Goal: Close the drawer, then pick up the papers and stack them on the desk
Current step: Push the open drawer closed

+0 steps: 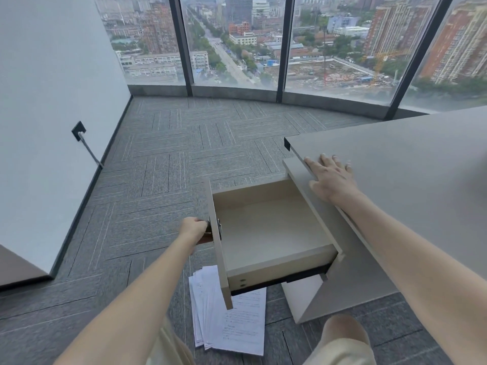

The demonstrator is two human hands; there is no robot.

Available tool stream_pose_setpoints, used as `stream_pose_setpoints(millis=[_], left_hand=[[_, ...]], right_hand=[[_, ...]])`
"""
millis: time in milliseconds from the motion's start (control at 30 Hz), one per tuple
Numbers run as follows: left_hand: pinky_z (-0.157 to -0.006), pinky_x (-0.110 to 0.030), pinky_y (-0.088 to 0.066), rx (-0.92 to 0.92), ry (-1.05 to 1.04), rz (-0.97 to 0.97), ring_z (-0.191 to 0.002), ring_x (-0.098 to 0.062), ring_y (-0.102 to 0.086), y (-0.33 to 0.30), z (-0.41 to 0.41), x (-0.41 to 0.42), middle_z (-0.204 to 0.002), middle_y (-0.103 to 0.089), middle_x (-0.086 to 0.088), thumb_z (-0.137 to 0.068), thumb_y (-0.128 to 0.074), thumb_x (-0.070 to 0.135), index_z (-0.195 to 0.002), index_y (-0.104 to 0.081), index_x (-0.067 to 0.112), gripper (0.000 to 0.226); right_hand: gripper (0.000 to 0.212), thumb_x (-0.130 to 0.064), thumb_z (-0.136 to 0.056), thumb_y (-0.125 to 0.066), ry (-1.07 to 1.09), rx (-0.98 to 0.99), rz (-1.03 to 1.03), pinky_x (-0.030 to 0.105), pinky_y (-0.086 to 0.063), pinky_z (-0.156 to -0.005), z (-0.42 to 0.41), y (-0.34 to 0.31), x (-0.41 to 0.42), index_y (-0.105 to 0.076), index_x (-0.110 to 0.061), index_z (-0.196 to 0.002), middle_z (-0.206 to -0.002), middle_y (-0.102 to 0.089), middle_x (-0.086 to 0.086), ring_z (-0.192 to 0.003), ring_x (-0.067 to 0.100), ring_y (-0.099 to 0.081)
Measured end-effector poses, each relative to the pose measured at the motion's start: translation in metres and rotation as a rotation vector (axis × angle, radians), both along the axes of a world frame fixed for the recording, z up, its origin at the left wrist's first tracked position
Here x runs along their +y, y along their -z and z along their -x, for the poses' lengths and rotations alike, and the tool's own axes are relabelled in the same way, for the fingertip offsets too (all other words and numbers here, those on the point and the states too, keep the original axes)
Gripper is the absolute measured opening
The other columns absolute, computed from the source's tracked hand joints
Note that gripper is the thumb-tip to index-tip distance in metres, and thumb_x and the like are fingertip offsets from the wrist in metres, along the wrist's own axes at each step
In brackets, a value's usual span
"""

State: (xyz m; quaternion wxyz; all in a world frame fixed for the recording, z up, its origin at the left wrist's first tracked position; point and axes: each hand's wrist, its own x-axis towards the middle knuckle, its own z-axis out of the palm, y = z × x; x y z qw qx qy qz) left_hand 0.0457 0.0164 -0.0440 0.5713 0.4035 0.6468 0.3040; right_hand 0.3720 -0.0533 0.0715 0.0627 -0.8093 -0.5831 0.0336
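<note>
A light wood drawer stands pulled far out of the grey desk, and its inside is bare. My left hand is closed around the handle on the drawer's front panel. My right hand lies flat, fingers spread, on the desk's top near its left edge. A loose fan of printed white papers lies on the carpet under the drawer's front; the drawer hides their upper part.
Grey patterned carpet stretches to floor-to-ceiling windows at the back. A white wall with a black socket and a cable runs along the left. My knee shows at the bottom right, beside the desk's pedestal.
</note>
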Motion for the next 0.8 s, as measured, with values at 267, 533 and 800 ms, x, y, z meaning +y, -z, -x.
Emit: stream_pose_setpoints(millis=[267, 533, 800], left_hand=[[-0.047, -0.034, -0.06, -0.071, 0.053, 0.013, -0.064, -0.03, -0.07, 0.001, -0.051, -0.002, -0.088, -0.072, -0.025, -0.091, -0.05, -0.002, -0.093, -0.062, -0.004, 0.012], [-0.049, -0.032, -0.061, -0.234, 0.096, 0.045, -0.061, -0.025, -0.07, 0.01, -0.111, -0.006, -0.082, -0.069, -0.018, -0.098, -0.05, 0.009, -0.104, -0.05, 0.0, 0.011], [-0.062, -0.035, -0.062, -0.243, 0.141, 0.027, -0.073, -0.031, -0.066, 0.021, -0.163, -0.006, -0.099, -0.063, -0.025, -0.097, -0.053, 0.014, -0.098, -0.049, 0.004, 0.01]], right_hand=[[0.068, -0.032, -0.088, -0.046, -0.005, -0.009, -0.028, 0.054, -0.006, -0.122, 0.0, 0.001, -0.001, -0.024, -0.041, -0.152, -0.164, -0.02, 0.009, -0.151, 0.034, -0.014], [0.068, -0.033, -0.087, -0.049, -0.011, 0.006, -0.051, 0.056, -0.007, -0.122, -0.001, 0.001, -0.001, -0.027, -0.042, -0.151, -0.163, -0.023, 0.009, -0.15, 0.034, -0.016], [0.052, -0.045, -0.097, -0.033, 0.01, 0.049, -0.091, 0.056, -0.005, -0.122, -0.001, 0.003, 0.002, -0.031, -0.042, -0.149, -0.163, -0.024, 0.008, -0.151, 0.033, -0.015]])
